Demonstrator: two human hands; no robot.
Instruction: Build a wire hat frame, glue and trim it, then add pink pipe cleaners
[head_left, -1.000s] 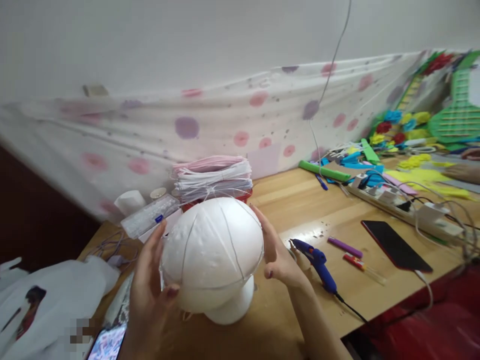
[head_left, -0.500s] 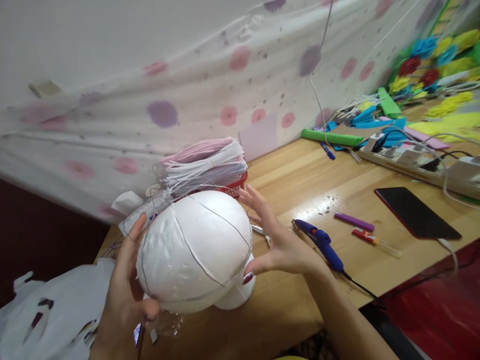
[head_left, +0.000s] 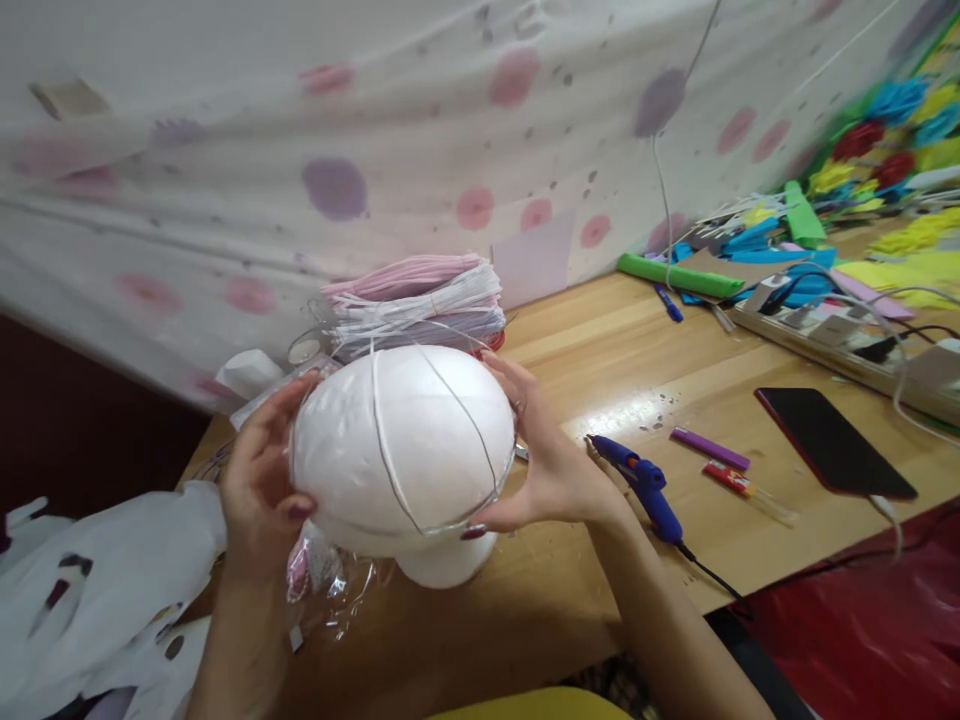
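A white foam head form (head_left: 442,430) with a round base stands near the table's front edge. Thin wire strands (head_left: 380,430) run over its top and around its rim. My left hand (head_left: 266,465) is curved against the left side of the form, thumb at the lower edge. On the right side, my right hand (head_left: 536,450) grips the form and the wire rim, its thumb low in front and its fingers behind. Crumpled clear plastic (head_left: 341,590) lies below the form.
Behind are bundled pipe cleaners (head_left: 420,300). To the right lie a blue glue gun (head_left: 645,485), purple stick (head_left: 709,448), lighter (head_left: 727,477), phone (head_left: 832,440) and power strip (head_left: 847,350). A white plastic bag (head_left: 112,590) is at left.
Both hands have closed in on the form, the right one from spread fingers to contact. The form appears turned, with its base shifted left, and the view has moved slightly.
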